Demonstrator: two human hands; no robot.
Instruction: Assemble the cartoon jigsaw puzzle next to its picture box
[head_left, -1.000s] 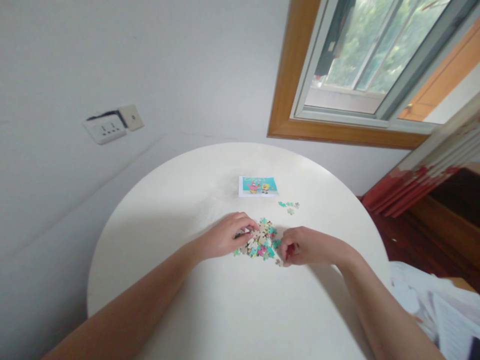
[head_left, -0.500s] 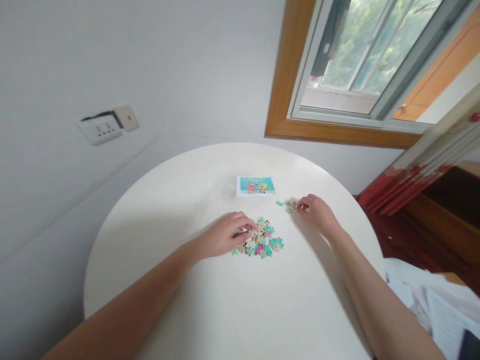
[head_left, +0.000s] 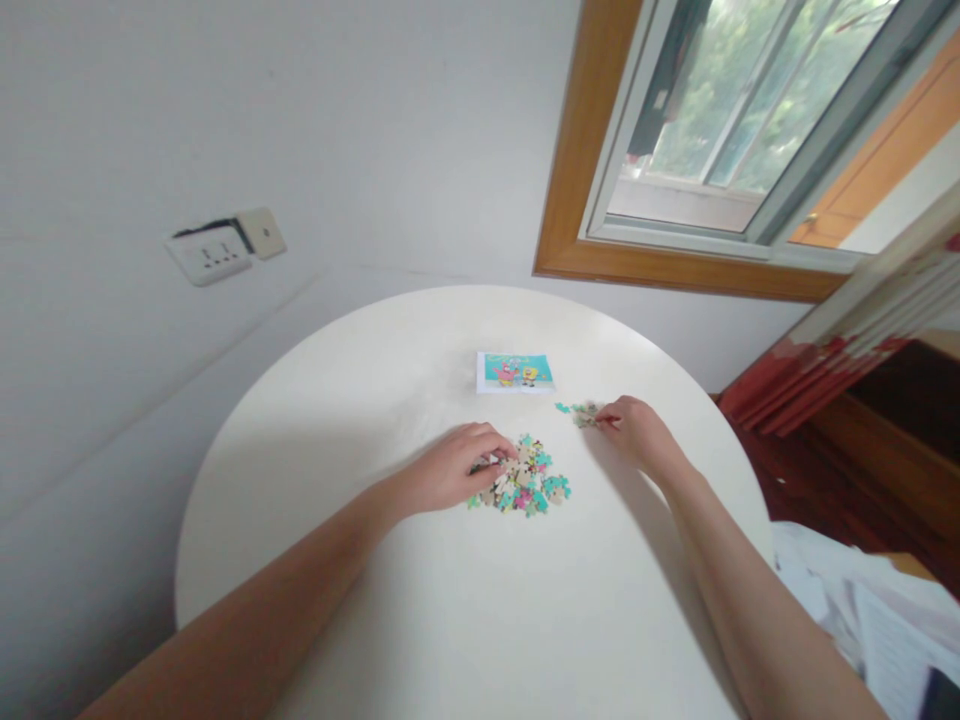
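Note:
A loose heap of jigsaw puzzle pieces, teal, pink, yellow and plain beige, lies near the middle of the round table. My left hand rests at its left edge, with thumb and fingers curled together on a piece there. Beyond and to the right is a smaller cluster of puzzle pieces. At that cluster's right side my right hand pinches a puzzle piece, mostly covered by the fingertips. Behind both groups lies a small picture card with a pink and a yellow cartoon figure on teal.
The white round table stands against a wall with a socket plate. A wood-framed window is at the back right, beside a red and white curtain. Papers lie beyond the table's right edge.
My right hand has shifted slightly downward at the small cluster, its fingers now closer together. My left hand stays at the heap. The whole view has moved a little.

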